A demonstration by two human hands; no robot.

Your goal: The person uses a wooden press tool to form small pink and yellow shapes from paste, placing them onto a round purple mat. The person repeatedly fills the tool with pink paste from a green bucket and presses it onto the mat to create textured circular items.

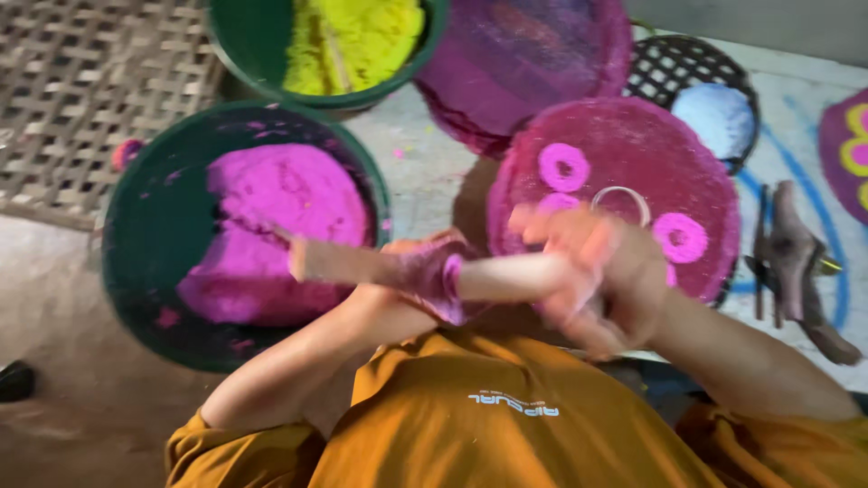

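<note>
Closest to the camera, an orange shirt [506, 434] fills the bottom of the view, both forearms rising out of it. The left hand [425, 271] sits in the middle, stained with pink powder, and its fingers [312, 258] stretch out flat and open toward the left, holding nothing that shows. The right hand [588, 280] is just beside it, blurred; it wraps around the left wrist, fingers closed on that wrist, and whether anything else sits in its grip cannot be told.

Just past the left fingers, a dark green tub [149, 262] stands on the floor [54, 298] with a heap of bright pink powder [280, 226] inside. Past the right hand lies a round magenta disc [696, 172] carrying pink rings [565, 167], and a thin metal hoop [621, 194] rests on it, right above the right hand's knuckles.

To the right, a dark brownish tool [796, 262] lies on a pale surface marked with blue lines [814, 181]. Further back, a second green tub [253, 45] holds yellow powder [353, 36], a second purple disc [533, 54] lies beside it, and a dark woven basket [674, 63] holds pale bluish powder [719, 117]. Far left, a woven lattice mat [81, 90].
</note>
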